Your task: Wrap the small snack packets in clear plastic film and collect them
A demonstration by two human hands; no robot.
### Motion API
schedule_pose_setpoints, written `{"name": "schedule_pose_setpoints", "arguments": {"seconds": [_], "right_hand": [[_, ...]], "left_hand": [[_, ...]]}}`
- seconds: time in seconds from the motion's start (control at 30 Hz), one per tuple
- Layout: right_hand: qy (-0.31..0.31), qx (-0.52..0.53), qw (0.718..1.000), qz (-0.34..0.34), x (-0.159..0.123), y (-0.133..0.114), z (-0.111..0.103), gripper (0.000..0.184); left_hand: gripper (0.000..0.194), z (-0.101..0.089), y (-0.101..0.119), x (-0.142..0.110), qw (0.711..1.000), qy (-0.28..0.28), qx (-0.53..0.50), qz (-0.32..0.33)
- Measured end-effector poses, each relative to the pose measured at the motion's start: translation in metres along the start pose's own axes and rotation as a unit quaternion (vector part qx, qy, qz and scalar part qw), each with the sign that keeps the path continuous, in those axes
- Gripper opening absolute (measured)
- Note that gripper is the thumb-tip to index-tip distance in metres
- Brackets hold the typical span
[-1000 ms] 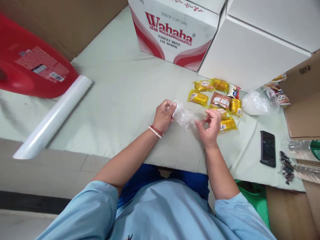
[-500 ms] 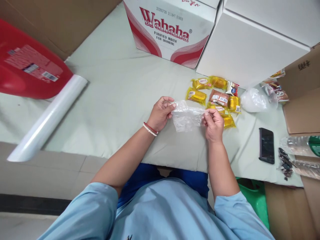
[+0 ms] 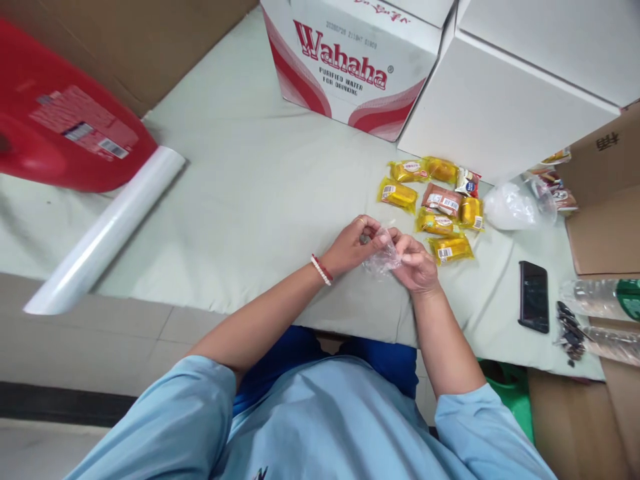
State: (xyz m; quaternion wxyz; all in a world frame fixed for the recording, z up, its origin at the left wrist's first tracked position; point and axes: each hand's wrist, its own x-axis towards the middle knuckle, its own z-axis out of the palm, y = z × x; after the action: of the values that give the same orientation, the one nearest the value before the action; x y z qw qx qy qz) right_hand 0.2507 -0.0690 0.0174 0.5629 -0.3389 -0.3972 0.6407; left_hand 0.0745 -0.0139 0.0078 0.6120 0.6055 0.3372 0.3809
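A thin clear plastic bag (image 3: pixel 381 261) is bunched between my two hands, above the front part of the cloth-covered table (image 3: pixel 240 200). My left hand (image 3: pixel 357 245) pinches its left side between thumb and fingers. On the other side my right hand (image 3: pixel 414 261) grips the bag, its fingertips close to those of the left. Just beyond the right hand lie several yellow-wrapped snack cakes (image 3: pixel 397 195), with a brown-wrapped one (image 3: pixel 442 199) among them. A small red-and-white packet (image 3: pixel 469 181) lies at their far right.
Along the back stand a Wahaha water carton (image 3: pixel 350 67) and a white box (image 3: pixel 505 100). A red jug (image 3: pixel 65 113) and a white plastic roll (image 3: pixel 107 230) occupy the left. Rightward are a white plastic bundle (image 3: pixel 513 205), a phone (image 3: pixel 534 297) and clear bottles (image 3: pixel 595 297).
Half a second ago the bag was stretched flat between my hands; now they have come together and it is crumpled. My left hand moved right, toward the right hand.
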Motion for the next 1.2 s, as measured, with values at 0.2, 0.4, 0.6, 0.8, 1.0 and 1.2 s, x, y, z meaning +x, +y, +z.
{"name": "schedule_pose_setpoints", "arguments": {"seconds": [0.2, 0.4, 0.6, 0.8, 1.0, 1.2], "right_hand": [[0.017, 0.029, 0.999, 0.002, -0.001, -0.004, -0.006, 0.018], [0.066, 0.054, 0.996, 0.000, -0.004, -0.011, -0.010, 0.024], [-0.013, -0.002, 0.998, 0.053, -0.004, -0.001, 0.001, 0.026], [0.073, 0.033, 0.997, 0.005, -0.003, -0.009, -0.010, 0.025], [0.160, 0.073, 0.984, -0.029, -0.002, -0.017, -0.020, 0.023], [0.181, 0.123, 0.974, -0.048, -0.002, -0.018, -0.029, 0.018]], "left_hand": [[0.037, -0.013, -0.002, 0.004, 0.995, 0.031, -0.099, -0.011], [0.048, -0.016, 0.005, 0.004, 0.974, 0.007, -0.213, -0.075], [0.058, -0.004, 0.003, -0.001, 0.983, -0.058, -0.171, -0.040], [0.052, -0.017, -0.002, 0.007, 0.973, 0.053, -0.218, -0.048], [0.052, -0.022, 0.010, 0.007, 0.949, 0.021, -0.307, -0.071], [0.062, -0.026, 0.014, 0.004, 0.923, -0.088, -0.359, -0.105]]}}
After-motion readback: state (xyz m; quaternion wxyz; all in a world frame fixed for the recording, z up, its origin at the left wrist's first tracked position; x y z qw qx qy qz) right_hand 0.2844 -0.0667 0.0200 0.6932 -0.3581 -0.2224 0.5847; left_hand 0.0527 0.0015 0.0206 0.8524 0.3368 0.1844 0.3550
